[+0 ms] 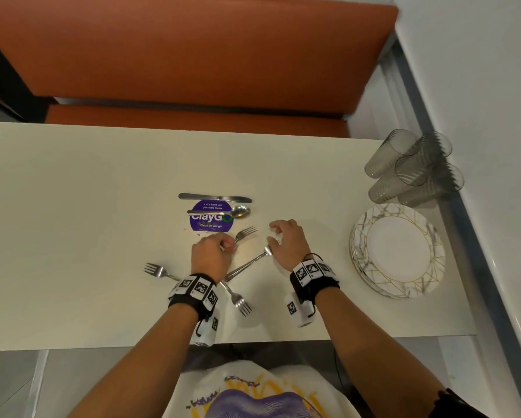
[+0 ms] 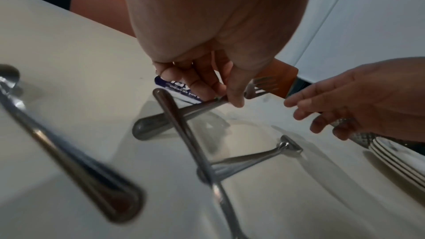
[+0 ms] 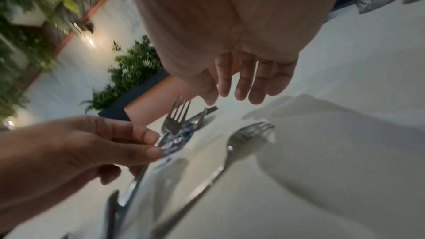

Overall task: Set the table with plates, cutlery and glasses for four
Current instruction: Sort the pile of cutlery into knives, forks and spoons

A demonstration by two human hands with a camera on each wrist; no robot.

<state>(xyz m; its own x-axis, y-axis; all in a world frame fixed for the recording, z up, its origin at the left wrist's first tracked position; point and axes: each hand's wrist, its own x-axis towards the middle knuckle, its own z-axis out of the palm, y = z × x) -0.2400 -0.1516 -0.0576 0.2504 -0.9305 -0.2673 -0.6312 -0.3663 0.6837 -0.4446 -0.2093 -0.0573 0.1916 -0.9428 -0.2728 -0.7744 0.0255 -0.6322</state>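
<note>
On the cream tabletop (image 1: 72, 191), my left hand (image 1: 211, 254) pinches one steel fork (image 1: 244, 233) by its neck; my right hand (image 1: 286, 242) hovers loose-fingered, empty. Marbled plates (image 1: 398, 251) stay stacked, smoky glasses (image 1: 413, 167) clustered, so no place looks set yet.

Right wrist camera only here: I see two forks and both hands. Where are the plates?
Observer: The plates are still one stack at the right end of the table.
Operator: And the glasses?
Observer: The glasses stand clustered just beyond that stack, at the far right corner.
Operator: Any more forks?
Observer: Yes, two. A third fork lies left of the left hand, and a fourth fork lies nearer the table edge.
</note>
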